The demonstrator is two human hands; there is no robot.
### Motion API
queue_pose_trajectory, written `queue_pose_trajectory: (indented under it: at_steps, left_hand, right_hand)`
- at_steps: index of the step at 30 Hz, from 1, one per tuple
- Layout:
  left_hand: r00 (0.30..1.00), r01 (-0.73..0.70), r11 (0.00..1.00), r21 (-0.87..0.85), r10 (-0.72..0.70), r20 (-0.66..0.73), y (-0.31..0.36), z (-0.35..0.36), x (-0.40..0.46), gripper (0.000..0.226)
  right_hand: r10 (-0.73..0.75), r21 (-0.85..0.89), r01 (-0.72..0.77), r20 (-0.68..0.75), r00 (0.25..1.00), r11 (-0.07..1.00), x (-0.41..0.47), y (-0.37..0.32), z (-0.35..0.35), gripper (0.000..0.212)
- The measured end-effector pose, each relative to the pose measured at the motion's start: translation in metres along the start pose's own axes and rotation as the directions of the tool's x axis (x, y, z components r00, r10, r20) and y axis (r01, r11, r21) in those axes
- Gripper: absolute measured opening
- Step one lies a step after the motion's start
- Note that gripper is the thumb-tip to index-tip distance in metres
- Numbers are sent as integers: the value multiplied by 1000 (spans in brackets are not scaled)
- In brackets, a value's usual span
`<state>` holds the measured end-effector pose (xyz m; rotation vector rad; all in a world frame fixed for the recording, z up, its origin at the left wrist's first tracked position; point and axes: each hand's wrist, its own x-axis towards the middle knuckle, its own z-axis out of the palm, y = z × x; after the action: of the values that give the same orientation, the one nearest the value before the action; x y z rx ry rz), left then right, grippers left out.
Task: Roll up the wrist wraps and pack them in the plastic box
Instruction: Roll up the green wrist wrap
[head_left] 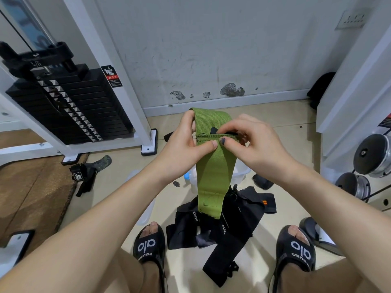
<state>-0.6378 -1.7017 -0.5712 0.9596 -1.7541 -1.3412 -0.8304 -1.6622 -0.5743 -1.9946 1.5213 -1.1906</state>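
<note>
I hold a green wrist wrap (214, 166) up in front of me, its top folded over and its tail hanging down with a stitched patch at the end. My left hand (186, 144) grips its left edge, thumb on the front at the fold. My right hand (251, 142) pinches the folded end, where a black loop shows. Behind the wrap, on the floor, stands a clear plastic box (241, 173), mostly hidden. A pile of black wrist wraps (220, 227) lies between my feet.
A weight-stack machine (69, 106) with a white frame stands at the left, a black lifting strap (84, 176) near its foot. Dumbbells (372, 155) sit on a rack at the right. A clear lid (148, 212) lies by my left sandal. The wall is straight ahead.
</note>
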Motion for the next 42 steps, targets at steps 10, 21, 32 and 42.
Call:
queue_pose_trajectory:
  at_steps: [10,21,32,42]
  left_hand:
    - [1000,1,1000,0,-1,22,1,1,-1,45]
    - [1000,-24,1000,-13,24,-6,1,2,0,38]
    - [998,64,985,-163,-65,0,3,3,3,36]
    - [996,94,967,-238,-91,21,7,-8,10,90]
  right_hand:
    - [39,53,-41,30,999,998,2,-3,0,20]
    - [293,188,-278,-53,955,942,3,-5,4,20]
    - [418,609,-425,164,893,669,5,-13,-2,20]
    - [400,724,-442,246,883,530,8,-8,-1,22]
